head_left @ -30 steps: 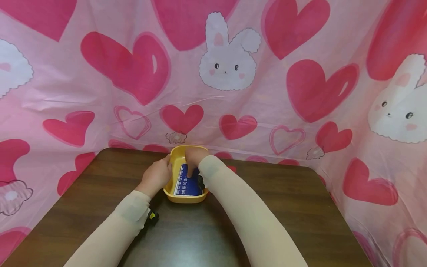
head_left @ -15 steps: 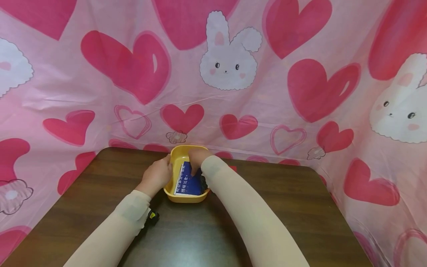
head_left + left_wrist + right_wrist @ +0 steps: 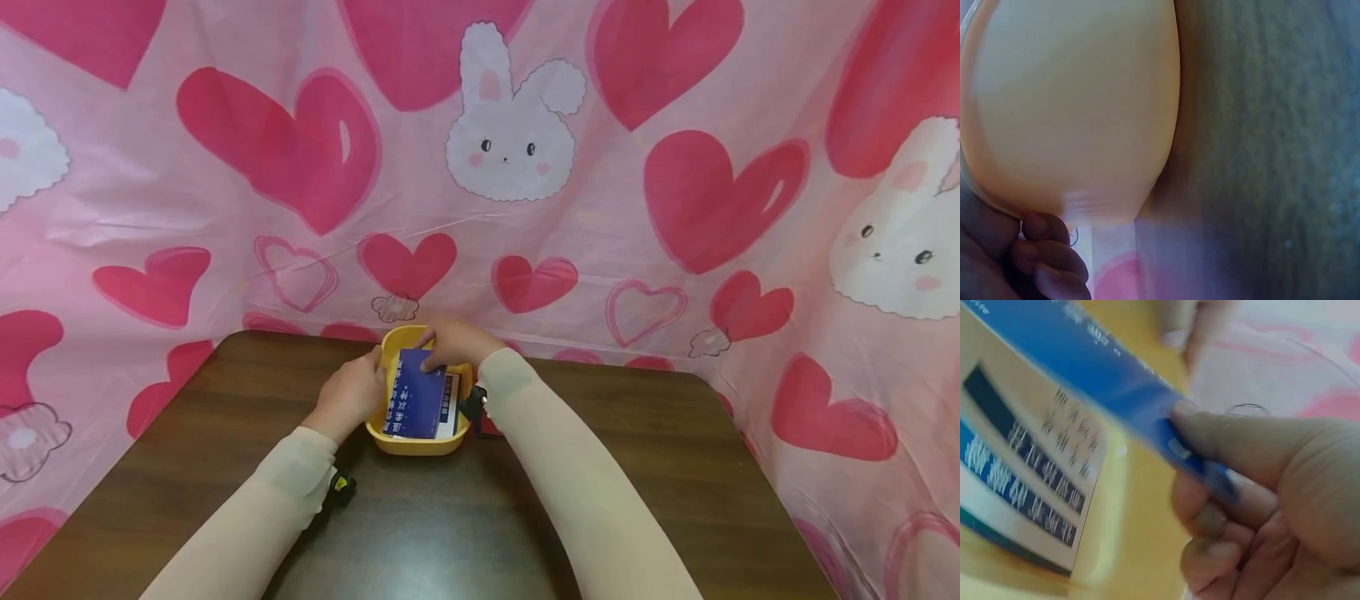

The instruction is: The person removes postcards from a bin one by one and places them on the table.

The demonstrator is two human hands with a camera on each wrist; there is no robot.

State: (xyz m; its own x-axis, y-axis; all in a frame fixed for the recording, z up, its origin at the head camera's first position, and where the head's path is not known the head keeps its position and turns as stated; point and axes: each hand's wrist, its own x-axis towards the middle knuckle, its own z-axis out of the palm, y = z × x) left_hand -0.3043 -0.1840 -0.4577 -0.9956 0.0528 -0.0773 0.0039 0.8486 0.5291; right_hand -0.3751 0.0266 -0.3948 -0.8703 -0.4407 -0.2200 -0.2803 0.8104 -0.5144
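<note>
A yellow plastic basin (image 3: 417, 449) stands near the table's far edge. My left hand (image 3: 351, 392) grips its left rim; in the left wrist view the curled fingers (image 3: 1050, 256) show at the basin's outer wall (image 3: 1079, 112). My right hand (image 3: 463, 343) pinches one end of a blue card with white writing (image 3: 417, 400), thumb on its face. The right wrist view shows this blue card (image 3: 1085, 359) tilted up. Under it, inside the basin, lies a white printed card with dark lettered bands (image 3: 1029, 481). The blue card partly covers it in the head view.
A red flat thing (image 3: 487, 426) lies on the brown wooden table (image 3: 637, 467) just right of the basin, partly hidden by the right wrist. A pink curtain with hearts and rabbits (image 3: 510, 225) hangs right behind the table.
My right hand has drawn up and back, lifting the end of the blue card and uncovering the white printed card below. My left hand stays on the basin's rim.
</note>
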